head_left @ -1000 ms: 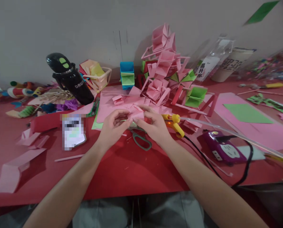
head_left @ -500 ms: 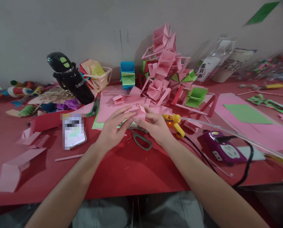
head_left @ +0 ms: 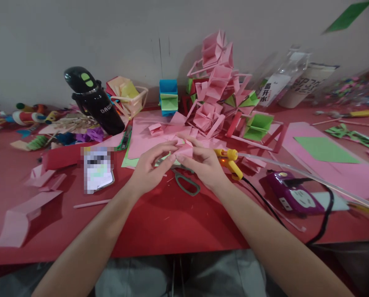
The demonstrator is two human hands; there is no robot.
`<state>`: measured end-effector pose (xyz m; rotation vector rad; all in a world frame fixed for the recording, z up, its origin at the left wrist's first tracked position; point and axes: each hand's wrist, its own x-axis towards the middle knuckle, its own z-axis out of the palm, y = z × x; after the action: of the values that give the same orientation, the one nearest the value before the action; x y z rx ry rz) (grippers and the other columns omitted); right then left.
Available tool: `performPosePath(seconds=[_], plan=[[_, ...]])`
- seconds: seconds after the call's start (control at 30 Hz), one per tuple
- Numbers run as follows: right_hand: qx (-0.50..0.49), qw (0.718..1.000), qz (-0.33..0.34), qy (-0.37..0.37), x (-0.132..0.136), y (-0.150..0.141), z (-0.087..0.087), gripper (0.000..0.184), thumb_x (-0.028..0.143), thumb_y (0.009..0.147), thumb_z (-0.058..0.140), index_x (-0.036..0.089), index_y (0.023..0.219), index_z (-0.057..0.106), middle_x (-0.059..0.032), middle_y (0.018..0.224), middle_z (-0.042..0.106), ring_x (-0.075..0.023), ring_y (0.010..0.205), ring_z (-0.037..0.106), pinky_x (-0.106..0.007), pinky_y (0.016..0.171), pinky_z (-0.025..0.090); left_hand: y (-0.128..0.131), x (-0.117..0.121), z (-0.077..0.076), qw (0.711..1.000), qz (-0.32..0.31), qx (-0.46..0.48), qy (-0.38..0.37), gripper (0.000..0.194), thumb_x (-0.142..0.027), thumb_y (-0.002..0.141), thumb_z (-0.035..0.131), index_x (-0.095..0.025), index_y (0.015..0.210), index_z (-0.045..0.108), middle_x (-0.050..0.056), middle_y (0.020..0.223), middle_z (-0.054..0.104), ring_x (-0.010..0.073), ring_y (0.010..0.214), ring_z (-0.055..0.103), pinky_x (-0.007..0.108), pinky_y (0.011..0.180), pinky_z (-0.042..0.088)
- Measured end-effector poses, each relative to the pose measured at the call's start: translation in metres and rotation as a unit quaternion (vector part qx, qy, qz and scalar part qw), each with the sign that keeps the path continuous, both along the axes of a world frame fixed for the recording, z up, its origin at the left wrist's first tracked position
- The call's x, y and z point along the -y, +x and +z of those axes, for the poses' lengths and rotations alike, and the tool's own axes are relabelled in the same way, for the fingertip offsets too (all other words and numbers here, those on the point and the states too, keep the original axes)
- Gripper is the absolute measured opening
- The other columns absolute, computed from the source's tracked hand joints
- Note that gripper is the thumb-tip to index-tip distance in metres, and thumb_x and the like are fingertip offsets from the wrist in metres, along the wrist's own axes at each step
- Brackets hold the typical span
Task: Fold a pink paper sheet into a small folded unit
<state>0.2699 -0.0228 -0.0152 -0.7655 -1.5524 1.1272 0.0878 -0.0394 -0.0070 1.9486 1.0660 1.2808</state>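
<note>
My left hand (head_left: 149, 167) and my right hand (head_left: 204, 165) meet over the red table (head_left: 159, 222), both pinching a small folded pink paper piece (head_left: 183, 149) between fingertips. Green-handled scissors (head_left: 186, 185) lie just under the hands. A yellow glue gun (head_left: 229, 161) with a lit tip rests right of my right hand. Flat pink paper sheets (head_left: 147, 138) lie just beyond the hands.
A tall pile of folded pink and green paper boxes (head_left: 217, 95) stands behind. A black bottle (head_left: 93, 101) and a phone (head_left: 98, 169) are at left, a purple power strip (head_left: 292, 194) with black cable at right. Pink paper scraps (head_left: 20, 214) lie near the left edge.
The left hand's fingers have closed in on the pink piece, which now sits pinched between both hands a little higher. The view shifted slightly.
</note>
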Motion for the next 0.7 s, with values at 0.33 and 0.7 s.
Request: performPosePath(seconds=[0.33,0.7], plan=[[-0.021,0.998,0.004,-0.051,-0.0013,-0.0013,0.0012,0.008,0.029,0.081,0.071,0.029,0.083,0.079,-0.0001,0.143,0.056,-0.0259,0.131,0.053,-0.044,0.106,0.045,0.0018,0.0005,-0.0002,0.999,0.028,-0.014,0.017,0.022,-0.029,0.096,0.057,-0.023,0.115,0.066,0.006,0.124,0.069,0.0196,0.114,0.066,0.033,0.096,0.055],[0.017,0.999,-0.025,0.029,-0.0022,0.0012,-0.0013,0.012,0.034,0.083,0.074,0.028,0.074,0.078,0.0002,0.141,0.058,-0.0264,0.134,0.051,-0.047,0.115,0.037,0.0002,-0.0006,-0.0005,0.999,0.026,-0.001,0.030,0.019,-0.029,0.095,0.059,-0.022,0.106,0.073,0.006,0.121,0.073,0.0199,0.112,0.068,0.032,0.096,0.055]])
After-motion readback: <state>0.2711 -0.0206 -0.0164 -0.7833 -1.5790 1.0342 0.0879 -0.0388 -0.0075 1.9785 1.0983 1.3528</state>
